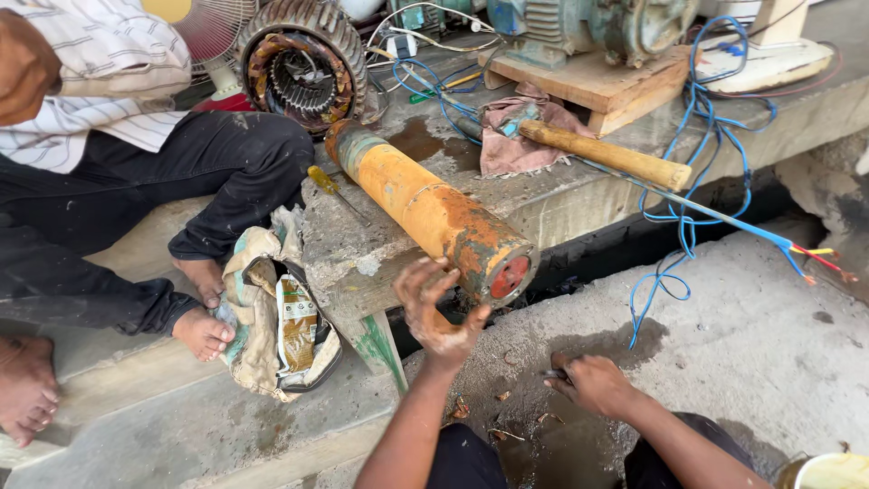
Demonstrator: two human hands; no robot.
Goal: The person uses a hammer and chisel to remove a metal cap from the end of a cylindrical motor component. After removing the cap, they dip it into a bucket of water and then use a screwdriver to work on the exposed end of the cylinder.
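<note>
While the orange cylinder lies across the worn bench, its long axis runs on a slant, away from the person and off to their left at the far end, with the near end, a rusty face with a red centre, jutting past the bench edge toward the hands. The left hand is the nearer of the 2: it sits just beneath and beside that overhanging end, palm up, fingers spread and curled loosely, touching or all but touching the underside of the casing, though a firm grip cannot be made out. The right hand rests lower and to the right, down on the wet concrete floor, well clear of the cylinder, fingers closed around a small dark tool whose kind is too small to tell. Beyond the hands, a wooden-handled hammer lies on a pink rag, with blue wires trailing rightward. A seated person's bare feet rest at the far left.
</note>
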